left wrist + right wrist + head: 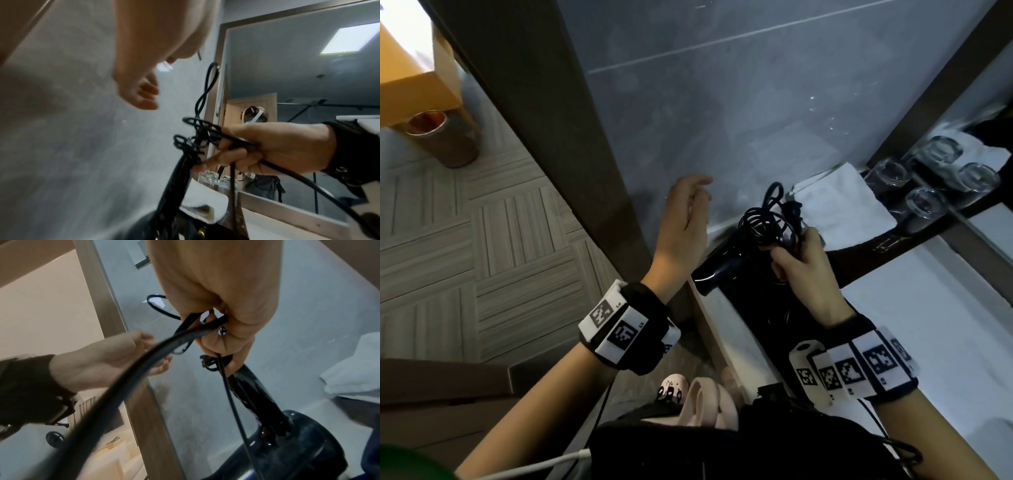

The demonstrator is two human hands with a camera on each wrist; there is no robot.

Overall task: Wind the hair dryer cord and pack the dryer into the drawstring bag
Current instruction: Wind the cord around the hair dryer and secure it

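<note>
Fingers (pixel 789 255) around black, loosely looped cord (pixel 763 222)

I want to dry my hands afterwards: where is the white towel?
In the head view, the folded white towel lies right of centre against the grey wall, just behind the cord loops.

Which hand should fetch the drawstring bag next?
Left. The left hand is free, its fingers holding nothing, while the right hand grips the coiled cord against the hair dryer handle.
</note>
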